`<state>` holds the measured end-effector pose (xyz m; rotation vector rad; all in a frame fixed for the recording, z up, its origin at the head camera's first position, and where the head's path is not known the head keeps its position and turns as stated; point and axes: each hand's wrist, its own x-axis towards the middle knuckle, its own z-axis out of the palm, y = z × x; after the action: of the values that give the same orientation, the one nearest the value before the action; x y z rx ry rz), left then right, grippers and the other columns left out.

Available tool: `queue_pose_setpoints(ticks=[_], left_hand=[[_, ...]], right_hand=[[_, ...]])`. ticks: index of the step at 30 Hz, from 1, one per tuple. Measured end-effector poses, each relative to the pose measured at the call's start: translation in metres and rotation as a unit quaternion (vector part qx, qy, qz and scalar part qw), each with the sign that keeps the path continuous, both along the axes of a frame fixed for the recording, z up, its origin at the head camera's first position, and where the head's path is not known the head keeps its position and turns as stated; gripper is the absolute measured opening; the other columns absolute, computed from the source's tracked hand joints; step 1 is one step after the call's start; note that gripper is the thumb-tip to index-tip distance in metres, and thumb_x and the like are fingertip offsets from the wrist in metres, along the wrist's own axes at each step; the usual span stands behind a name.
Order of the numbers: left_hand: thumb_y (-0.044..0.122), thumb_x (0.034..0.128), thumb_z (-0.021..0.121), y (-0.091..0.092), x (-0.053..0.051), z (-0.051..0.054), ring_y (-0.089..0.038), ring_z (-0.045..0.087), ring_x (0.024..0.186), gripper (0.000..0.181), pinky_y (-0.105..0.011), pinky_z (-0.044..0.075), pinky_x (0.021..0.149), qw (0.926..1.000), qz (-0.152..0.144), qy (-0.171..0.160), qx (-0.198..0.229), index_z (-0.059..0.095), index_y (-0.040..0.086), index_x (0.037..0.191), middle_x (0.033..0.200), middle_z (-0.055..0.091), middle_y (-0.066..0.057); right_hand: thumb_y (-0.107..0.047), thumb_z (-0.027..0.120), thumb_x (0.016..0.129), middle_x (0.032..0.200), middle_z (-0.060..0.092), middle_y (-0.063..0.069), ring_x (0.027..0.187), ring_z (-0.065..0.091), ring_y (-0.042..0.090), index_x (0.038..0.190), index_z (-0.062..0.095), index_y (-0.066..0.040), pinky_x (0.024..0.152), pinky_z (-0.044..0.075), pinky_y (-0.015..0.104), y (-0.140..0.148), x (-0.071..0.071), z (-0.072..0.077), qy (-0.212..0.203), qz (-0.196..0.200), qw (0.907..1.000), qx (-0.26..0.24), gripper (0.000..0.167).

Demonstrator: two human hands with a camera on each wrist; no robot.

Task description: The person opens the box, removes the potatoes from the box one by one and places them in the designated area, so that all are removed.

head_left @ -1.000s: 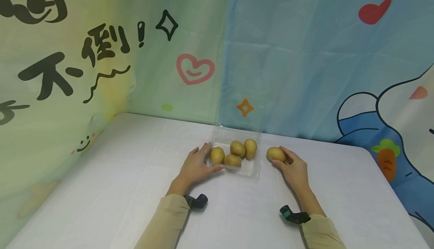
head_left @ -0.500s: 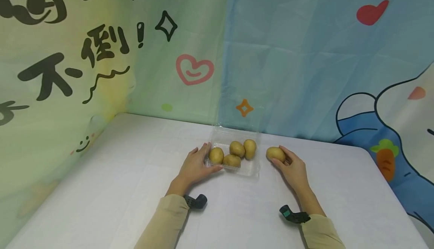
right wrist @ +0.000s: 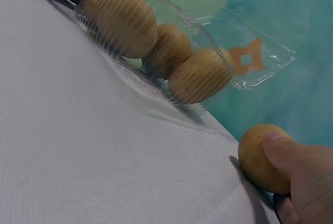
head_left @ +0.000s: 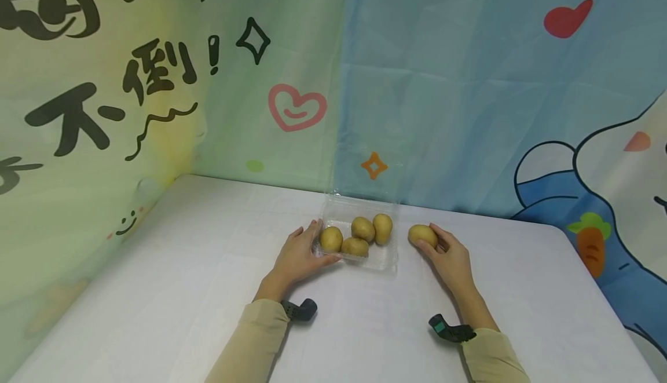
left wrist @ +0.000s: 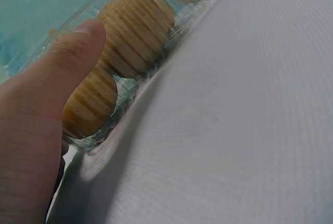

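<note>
A clear plastic container with its lid raised at the back stands on the white table. Inside it lie several potatoes, one against the left wall and the others toward the middle and right. My left hand holds the container's left front corner, thumb along the front wall and fingers at the left side. To the right of the container, my right hand grips a single potato between thumb and fingers. Whether that potato touches the table cannot be told. The right fingers are partly hidden behind it.
The white table reaches back to a printed cloth backdrop. The clear lid stands upright close to that cloth. Each wrist wears a small dark camera.
The head view has shifted very slightly. Both hands, the container and the potatoes keep their places relative to each other.
</note>
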<state>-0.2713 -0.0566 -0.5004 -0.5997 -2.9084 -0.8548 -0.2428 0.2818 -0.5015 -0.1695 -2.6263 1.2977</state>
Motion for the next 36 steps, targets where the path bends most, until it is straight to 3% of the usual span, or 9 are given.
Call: queue_pose_setpoints(ticks=[12, 17, 27, 36], left_hand=[[0.066, 0.076, 0.064, -0.002, 0.002, 0.001, -0.026, 0.037, 0.139, 0.1, -0.037, 0.02, 0.12, 1.0, 0.002, -0.007, 0.002, 0.031, 0.003, 0.147, 0.149, 0.038, -0.014], [0.066, 0.0758, 0.064, -0.002, 0.002, 0.001, -0.027, 0.038, 0.138, 0.101, -0.038, 0.021, 0.12, 1.0, 0.004, -0.008, 0.002, 0.031, 0.004, 0.147, 0.149, 0.039, -0.014], [0.067, 0.0757, 0.064, 0.0, 0.002, 0.004, -0.029, 0.038, 0.138, 0.101, -0.038, 0.02, 0.12, 0.9997, 0.006, -0.021, 0.01, 0.03, 0.005, 0.148, 0.15, 0.038, -0.014], [0.065, 0.0758, 0.065, 0.0, 0.003, 0.005, -0.029, 0.038, 0.138, 0.101, -0.039, 0.021, 0.12, 0.9998, 0.003, -0.018, 0.012, 0.03, 0.004, 0.148, 0.149, 0.038, -0.015]], right_hand=[[-0.038, 0.065, 0.089, 0.14, 0.049, 0.018, 0.131, 0.046, 0.033, 0.139, 0.046, -0.002, 0.102, 0.041, 0.035, -0.001, -0.001, -0.002, 0.029, -0.004, 0.9996, 0.003, 0.065], [-0.035, 0.066, 0.088, 0.137, 0.051, 0.02, 0.129, 0.048, 0.034, 0.138, 0.047, -0.001, 0.103, 0.042, 0.038, -0.002, -0.001, 0.0, 0.045, -0.003, 0.9989, 0.013, 0.063], [-0.021, 0.07, 0.087, 0.134, 0.053, 0.02, 0.127, 0.049, 0.033, 0.136, 0.049, 0.001, 0.103, 0.042, 0.041, -0.005, -0.002, 0.018, 0.102, 0.007, 0.994, 0.037, 0.058], [-0.022, 0.072, 0.085, 0.14, 0.048, 0.021, 0.127, 0.047, 0.038, 0.139, 0.046, -0.002, 0.103, 0.043, 0.049, -0.019, 0.004, 0.037, 0.105, 0.03, 0.991, 0.077, 0.063]])
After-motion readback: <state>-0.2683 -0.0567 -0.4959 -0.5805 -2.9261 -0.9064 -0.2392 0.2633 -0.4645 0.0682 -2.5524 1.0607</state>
